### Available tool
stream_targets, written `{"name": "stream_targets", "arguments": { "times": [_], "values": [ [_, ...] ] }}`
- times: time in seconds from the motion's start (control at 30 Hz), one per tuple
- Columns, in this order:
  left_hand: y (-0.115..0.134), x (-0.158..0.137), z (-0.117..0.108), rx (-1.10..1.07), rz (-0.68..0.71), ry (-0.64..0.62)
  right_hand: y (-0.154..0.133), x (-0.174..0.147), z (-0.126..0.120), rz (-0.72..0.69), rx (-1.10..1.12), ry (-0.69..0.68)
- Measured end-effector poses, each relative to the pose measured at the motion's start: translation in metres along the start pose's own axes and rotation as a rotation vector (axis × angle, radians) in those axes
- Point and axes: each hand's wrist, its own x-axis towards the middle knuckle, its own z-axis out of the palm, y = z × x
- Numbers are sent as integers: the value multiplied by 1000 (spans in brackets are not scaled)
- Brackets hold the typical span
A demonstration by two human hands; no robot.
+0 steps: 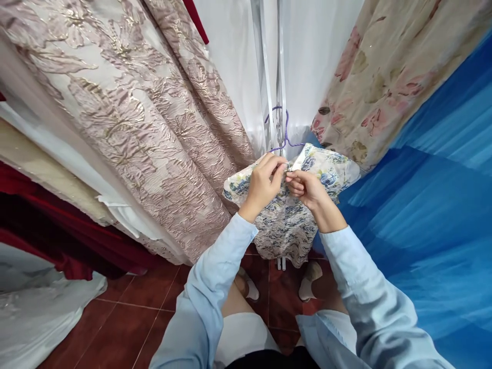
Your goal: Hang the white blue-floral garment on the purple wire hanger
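In the head view, a floral shirt [282, 230] hangs from a purple hanger [287, 128], its collar at the hanger's lower edge and its short sleeves spread out to both sides. The hanger's hook is at the upright silver poles [282, 61], in front of white cloth [319, 56].

The left hand [265, 178] has its thumb and forefinger pinched on the shirt's front, just below the collar. The right hand [305, 188] is just beside it, thumb and forefinger clamped on the same front edge, other fingers curled in. The detail between the fingertips is too small to tell.

Left of the shirt hangs pink brocade fabric [154, 133]; to the right hang beige flowered fabric [384, 87] and blue fabric [418, 230]. Beneath the shirt's hem lies a red tiled floor [142, 312].
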Motion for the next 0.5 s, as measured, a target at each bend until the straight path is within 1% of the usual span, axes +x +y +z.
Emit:
{"name": "stream_targets", "arguments": {
  "times": [0.07,0.13,0.2,0.3,0.33,0.4,0.47,0.5],
  "values": [
    [2,0,1,-23,-8,33,-2,2,-1,30,41,-33],
    [4,2,2,-49,-23,73,1,5,0,-8,45,15],
    [5,6,2,-86,-48,151,13,6,2,-24,21,87],
    [-2,14,-3,-154,-136,338,44,-2,2,7,-34,145],
    [-6,15,-7,-175,-170,378,58,-7,0,12,-51,155],
    [-19,16,-19,-216,-220,421,87,-21,-6,28,-87,186],
    [-36,11,-37,-269,-264,474,116,-36,-14,64,-139,245],
    [-46,6,-47,-311,-299,514,129,-44,-18,82,-152,253]
  ]
}}
